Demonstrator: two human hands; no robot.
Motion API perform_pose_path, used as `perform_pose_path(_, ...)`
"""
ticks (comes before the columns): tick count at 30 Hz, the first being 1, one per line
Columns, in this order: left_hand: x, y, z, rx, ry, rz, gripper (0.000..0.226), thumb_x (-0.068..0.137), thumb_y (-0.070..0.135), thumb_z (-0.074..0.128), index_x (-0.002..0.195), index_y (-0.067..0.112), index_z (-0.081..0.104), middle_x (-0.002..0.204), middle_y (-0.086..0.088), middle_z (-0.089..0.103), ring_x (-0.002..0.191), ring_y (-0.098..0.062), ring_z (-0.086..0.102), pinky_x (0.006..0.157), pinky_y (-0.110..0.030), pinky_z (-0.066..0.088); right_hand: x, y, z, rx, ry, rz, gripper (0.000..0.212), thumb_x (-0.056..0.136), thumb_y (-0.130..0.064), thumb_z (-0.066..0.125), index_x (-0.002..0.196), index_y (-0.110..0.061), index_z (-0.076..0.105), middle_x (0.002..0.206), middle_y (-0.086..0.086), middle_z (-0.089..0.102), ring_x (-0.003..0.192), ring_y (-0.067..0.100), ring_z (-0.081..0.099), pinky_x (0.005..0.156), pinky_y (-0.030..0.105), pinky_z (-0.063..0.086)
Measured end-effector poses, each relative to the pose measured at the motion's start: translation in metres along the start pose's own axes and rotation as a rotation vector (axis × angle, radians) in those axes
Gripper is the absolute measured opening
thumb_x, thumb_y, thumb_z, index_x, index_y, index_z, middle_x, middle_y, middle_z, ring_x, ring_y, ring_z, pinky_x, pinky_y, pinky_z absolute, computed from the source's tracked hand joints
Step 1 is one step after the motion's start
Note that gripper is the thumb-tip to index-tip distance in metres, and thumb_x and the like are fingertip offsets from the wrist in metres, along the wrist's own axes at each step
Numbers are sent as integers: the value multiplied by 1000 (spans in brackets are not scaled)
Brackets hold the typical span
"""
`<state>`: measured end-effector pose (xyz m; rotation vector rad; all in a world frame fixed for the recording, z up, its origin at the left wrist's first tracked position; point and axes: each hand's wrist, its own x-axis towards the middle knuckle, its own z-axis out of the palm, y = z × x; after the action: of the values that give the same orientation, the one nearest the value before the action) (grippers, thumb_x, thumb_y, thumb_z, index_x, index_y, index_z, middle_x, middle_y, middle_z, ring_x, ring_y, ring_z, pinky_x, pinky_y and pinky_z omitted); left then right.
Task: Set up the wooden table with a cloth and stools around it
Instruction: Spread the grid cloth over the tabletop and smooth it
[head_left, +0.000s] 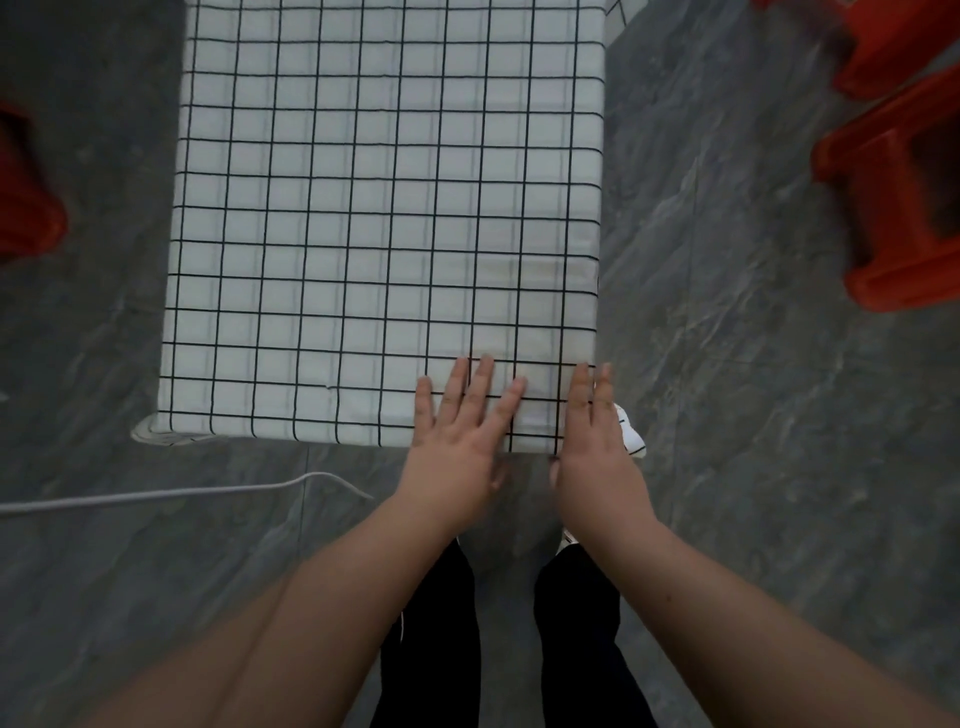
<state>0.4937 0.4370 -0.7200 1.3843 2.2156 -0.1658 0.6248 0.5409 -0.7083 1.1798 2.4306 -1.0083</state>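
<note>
1. A white cloth with a black grid pattern (384, 218) covers the table from the top centre of the frame down to the middle; its corners hang over at the lower left and lower right.
2. The left hand (460, 434) lies flat on the cloth's near edge, fingers straight and spread.
3. The right hand (597, 447) presses the lower right corner, fingers straight and together.
4. Red plastic stools stand on the grey stone-look floor (753, 415): one at the left edge (26, 197), and what look like two, blurred, at the upper right (893, 192).
5. A white cable (156, 496) lies at the lower left.
6. No writing is legible.
</note>
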Motion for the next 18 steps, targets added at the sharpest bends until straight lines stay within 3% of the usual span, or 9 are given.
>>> perform_pose_path(4, 3, 4, 6, -20, 71, -52, 91, 91, 37, 59, 154, 37, -6, 166, -4, -4, 151, -26, -14, 118, -60, -2, 0, 4, 2, 7, -20, 34, 94, 92, -3, 50, 155, -13, -19, 167, 4, -4, 150, 17, 15, 91, 20, 37)
perform_pose_path(6, 3, 6, 7, 1, 85, -64, 95, 89, 34, 61, 154, 37, -8, 166, -3, -3, 151, -26, -13, 118, -60, 0, 0, 5, 1, -12, -38, 40, 93, 93, -4, 50, 155, -13, -20, 166, 4, 7, 146, 16, 25, 86, 17, 30)
perform_pose_path(10, 4, 8, 5, -31, 101, -92, 99, 83, 28, 68, 154, 39, -1, 165, -2, 1, 152, -25, -8, 118, -59, 1, 1, 5, -3, -18, -38, 28, 96, 89, -3, 53, 156, -13, -16, 164, 0, 17, 131, 11, 41, 78, 18, 32)
perform_pose_path(12, 4, 8, 2, -51, 104, -95, 99, 81, 27, 69, 153, 40, 3, 164, -1, 2, 152, -24, -7, 118, -59, 2, -1, 4, -5, 2, -8, 35, 98, 85, -1, 54, 158, -15, -11, 164, 3, 15, 135, 13, 34, 86, 22, 39)
perform_pose_path(13, 3, 8, -1, -57, 99, -94, 99, 81, 28, 69, 153, 40, 2, 164, -1, 1, 151, -24, -8, 118, -59, 1, -1, 4, -6, -25, 11, 23, 100, 83, -2, 56, 158, -14, -8, 165, 8, 10, 143, 18, 27, 99, 28, 40)
perform_pose_path(15, 1, 8, -6, -58, 68, -85, 100, 84, 31, 67, 153, 41, -5, 165, -2, -6, 150, -25, -16, 117, -60, -4, -2, 1, -10, -126, 14, 7, 105, 79, -6, 60, 158, -15, -10, 165, 17, -3, 151, 29, 10, 117, 42, 30)
perform_pose_path(18, -5, 5, -18, -79, 28, -74, 103, 86, 36, 65, 152, 43, -14, 163, -3, -17, 147, -26, -27, 117, -59, -10, -2, -8, -21, -222, -26, -28, 108, 79, -12, 61, 158, -19, -12, 165, 12, -17, 153, 28, -9, 123, 46, 13)
